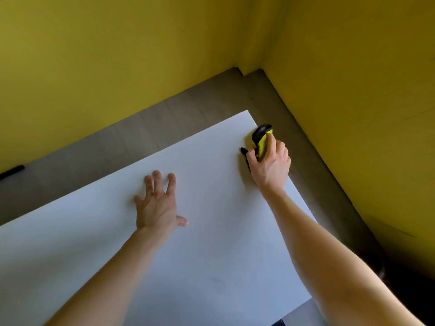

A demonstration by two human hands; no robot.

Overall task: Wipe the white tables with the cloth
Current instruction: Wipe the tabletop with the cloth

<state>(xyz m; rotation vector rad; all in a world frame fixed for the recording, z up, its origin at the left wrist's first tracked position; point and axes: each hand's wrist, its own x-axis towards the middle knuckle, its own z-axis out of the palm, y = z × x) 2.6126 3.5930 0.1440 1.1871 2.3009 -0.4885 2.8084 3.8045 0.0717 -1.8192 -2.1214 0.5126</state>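
Note:
A white table [211,250] fills the lower middle of the head view, its far right corner pointing toward the room's corner. My right hand [270,165] grips a yellow and black cloth [260,140], bunched up and pressed on the table near that far right corner. My left hand [157,203] lies flat on the tabletop near the middle, fingers spread and straight, holding nothing.
Yellow walls [117,55] meet in a corner beyond the table. Grey-brown floor [164,118] runs between table and walls. A dark object [11,171] lies by the left wall. A second pale surface [303,314] shows at the bottom edge.

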